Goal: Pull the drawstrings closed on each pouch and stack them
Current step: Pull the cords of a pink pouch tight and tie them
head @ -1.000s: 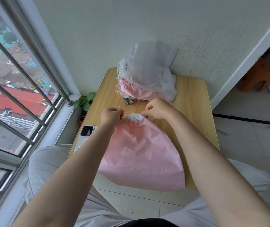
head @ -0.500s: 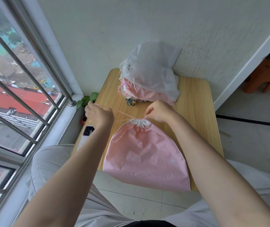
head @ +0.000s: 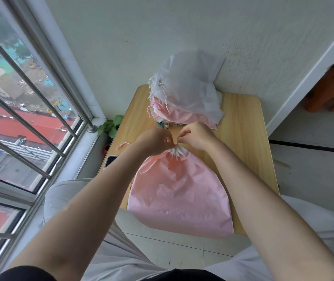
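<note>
A pink pouch lies flat on the wooden table, its bottom hanging over the near edge. Its white mouth is gathered tight. My left hand and my right hand meet just above that mouth, both pinching the pink drawstring. A loose end of the drawstring trails out to the left of my left wrist. At the back of the table sits a stack of pouches, white ones on top of pink ones, with their strings hanging at the left.
A phone lies at the table's left edge. A small potted plant stands between table and window. A barred window fills the left, a wall is behind, and a brown stool sits on the tiled floor at right.
My left hand, which had pulled the drawstring out to the left, has come back to the pouch mouth beside my right hand. The mouth is gathered tighter.
</note>
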`<state>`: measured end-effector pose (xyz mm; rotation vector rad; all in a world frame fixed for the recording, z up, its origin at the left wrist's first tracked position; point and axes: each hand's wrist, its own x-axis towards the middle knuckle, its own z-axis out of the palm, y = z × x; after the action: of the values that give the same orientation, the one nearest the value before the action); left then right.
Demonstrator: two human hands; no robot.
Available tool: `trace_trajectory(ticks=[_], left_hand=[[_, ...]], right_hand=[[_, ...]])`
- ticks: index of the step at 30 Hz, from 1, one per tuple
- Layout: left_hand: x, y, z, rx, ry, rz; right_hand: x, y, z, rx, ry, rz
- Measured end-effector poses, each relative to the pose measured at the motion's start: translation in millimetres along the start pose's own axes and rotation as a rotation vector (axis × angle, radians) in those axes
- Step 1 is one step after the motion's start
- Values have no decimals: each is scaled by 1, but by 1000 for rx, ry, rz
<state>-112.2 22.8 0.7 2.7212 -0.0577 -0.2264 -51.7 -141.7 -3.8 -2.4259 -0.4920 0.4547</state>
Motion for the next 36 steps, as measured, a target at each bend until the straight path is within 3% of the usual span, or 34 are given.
trace_trajectory(ticks=[12, 19, 27, 36], left_hand=[[-4, 9, -6, 177, -260, -33], [0, 10, -12, 205, -289, -62], [2, 22, -19, -292, -187, -118], [0, 2, -5, -211, -8, -306]], right_hand=[[-4, -2, 2, 32, 17, -6], [-6, -1, 0, 4, 22, -20], [-1, 1, 4, 14, 55, -22], [-3, 7, 3, 63, 63, -2]])
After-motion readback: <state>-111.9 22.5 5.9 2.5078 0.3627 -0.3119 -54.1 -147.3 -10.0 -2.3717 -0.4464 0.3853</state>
